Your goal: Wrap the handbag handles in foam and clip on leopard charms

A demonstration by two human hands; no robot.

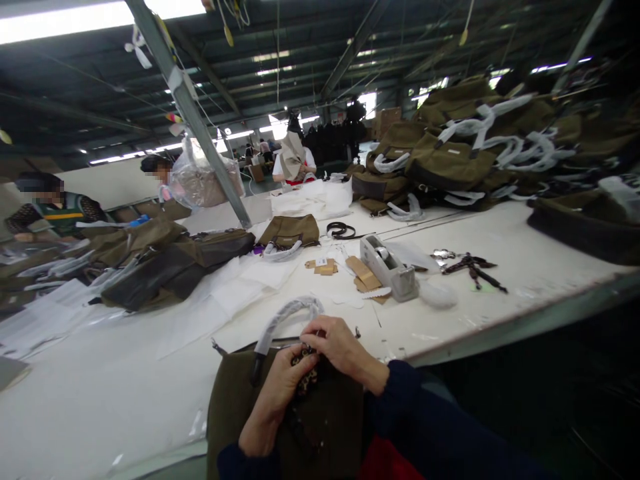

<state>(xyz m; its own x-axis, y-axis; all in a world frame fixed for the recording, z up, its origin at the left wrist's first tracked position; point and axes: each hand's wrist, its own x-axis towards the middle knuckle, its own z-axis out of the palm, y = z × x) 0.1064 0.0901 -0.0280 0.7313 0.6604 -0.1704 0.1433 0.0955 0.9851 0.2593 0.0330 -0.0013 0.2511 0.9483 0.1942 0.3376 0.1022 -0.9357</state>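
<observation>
An olive-green handbag (230, 400) stands at the table's front edge, close to my body. Its handle (283, 317) is wrapped in clear plastic and arches up behind my hands. My left hand (280, 393) is closed on a leopard-spotted charm (309, 381) in front of the bag's upper part. With thumb and fingers pinched together, my right hand (337, 343) works at the top of that charm, near the handle. Its fingertips hide the exact part that they grip. A dark strap-like piece (297, 430) hangs below the charm.
A grey tape dispenser (390, 267) stands beyond my hands, beside brown card tags (364, 273). Dark charms (475, 267) lie farther right. Olive bags (450, 160) are piled at the back right, others (180, 267) at left. A slanted metal post (190, 113) rises behind; co-workers sit beyond.
</observation>
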